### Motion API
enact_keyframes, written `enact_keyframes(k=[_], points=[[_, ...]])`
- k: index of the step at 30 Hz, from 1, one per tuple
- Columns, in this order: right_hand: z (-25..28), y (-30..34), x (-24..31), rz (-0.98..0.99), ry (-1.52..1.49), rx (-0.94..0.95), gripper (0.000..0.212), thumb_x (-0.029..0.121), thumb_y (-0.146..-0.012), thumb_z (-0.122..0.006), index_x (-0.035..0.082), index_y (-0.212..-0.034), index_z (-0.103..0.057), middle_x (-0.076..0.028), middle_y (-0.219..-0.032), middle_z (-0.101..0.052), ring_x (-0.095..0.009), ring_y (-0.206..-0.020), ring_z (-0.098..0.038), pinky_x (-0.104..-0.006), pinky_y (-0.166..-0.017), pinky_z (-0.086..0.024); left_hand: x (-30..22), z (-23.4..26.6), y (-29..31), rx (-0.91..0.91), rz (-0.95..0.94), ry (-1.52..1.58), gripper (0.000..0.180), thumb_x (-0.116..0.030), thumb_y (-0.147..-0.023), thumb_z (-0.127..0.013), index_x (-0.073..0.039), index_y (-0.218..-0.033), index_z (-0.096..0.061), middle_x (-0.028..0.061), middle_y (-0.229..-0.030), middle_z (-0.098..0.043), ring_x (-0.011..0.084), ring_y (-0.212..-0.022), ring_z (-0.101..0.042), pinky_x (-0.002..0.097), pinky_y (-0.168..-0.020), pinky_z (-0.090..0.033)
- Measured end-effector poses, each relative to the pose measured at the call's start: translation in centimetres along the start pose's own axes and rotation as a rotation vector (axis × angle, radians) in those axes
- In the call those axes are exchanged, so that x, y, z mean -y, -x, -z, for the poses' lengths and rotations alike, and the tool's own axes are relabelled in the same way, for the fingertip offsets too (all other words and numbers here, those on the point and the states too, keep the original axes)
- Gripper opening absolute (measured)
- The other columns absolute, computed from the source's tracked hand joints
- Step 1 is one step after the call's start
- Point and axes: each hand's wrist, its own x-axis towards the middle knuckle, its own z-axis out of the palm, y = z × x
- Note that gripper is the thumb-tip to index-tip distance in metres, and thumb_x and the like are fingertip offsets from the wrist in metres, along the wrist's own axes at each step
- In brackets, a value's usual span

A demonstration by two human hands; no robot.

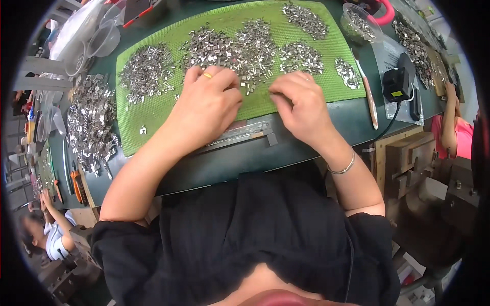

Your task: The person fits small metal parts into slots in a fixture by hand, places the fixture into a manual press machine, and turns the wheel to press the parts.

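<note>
Several heaps of small shiny metal pieces (pixel 255 43) lie on a green textured mat (pixel 255 108). My left hand (pixel 214 99), with a gold ring, is closed near the mat's front edge, fingers curled downward. What its fingertips may hold is hidden beneath the hand. My right hand (pixel 301 107) is beside it, thumb and forefinger pinched together; anything between them is too small to make out. In front of both hands, along the mat's near edge, is a slim metal strip holder (pixel 240 135) with a row of small pieces, partly covered by my left hand.
Left of the mat lies a pile of grey metal parts (pixel 92 117), with orange-handled pliers (pixel 78 184) nearer. Clear plastic cups (pixel 104 38) stand at the back left. At right are a white-and-brown handled tool (pixel 369 99), a black box with a cable (pixel 397 84) and a tub (pixel 360 24). Co-workers sit both sides.
</note>
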Motion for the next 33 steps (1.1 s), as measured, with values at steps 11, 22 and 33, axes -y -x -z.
enact_keyframes(k=[11,22,33], points=[[-0.6,-0.6,-0.2,0.054,0.085,0.041,0.016,-0.005,-0.080,-0.059,0.003,-0.091,-0.066,-0.009,-0.083,-0.061,-0.030,-0.086,-0.058,-0.0402,-0.080,-0.042,-1.7,0.4,1.1,-0.006,0.257,0.464,0.007,-0.002,-0.083,-0.066,0.002,-0.089,-0.062,0.0135,-0.088,-0.065,0.0336,-0.086,-0.064,0.0409,-0.079,-0.050],[0.6,0.7,0.9,0.077,0.013,-0.012,0.008,-0.005,-0.081,-0.067,-0.001,-0.088,-0.065,-0.013,-0.085,-0.065,-0.032,-0.080,-0.062,-0.0391,-0.075,-0.047,-4.4,-0.1,2.8,0.006,0.296,0.439,0.007,-0.002,-0.086,-0.068,-0.002,-0.091,-0.064,0.0093,-0.095,-0.067,0.0285,-0.087,-0.064,0.0364,-0.076,-0.047],[0.7,1.5,0.5,0.121,0.139,-0.058,0.007,0.000,-0.078,-0.063,0.004,-0.084,-0.062,-0.009,-0.080,-0.060,-0.028,-0.080,-0.059,-0.0380,-0.076,-0.043,-5.4,-1.1,2.8,-0.154,0.181,0.150,0.013,-0.008,-0.077,-0.073,-0.009,-0.086,-0.063,0.0027,-0.090,-0.062,0.0257,-0.084,-0.059,0.0406,-0.079,-0.038]])
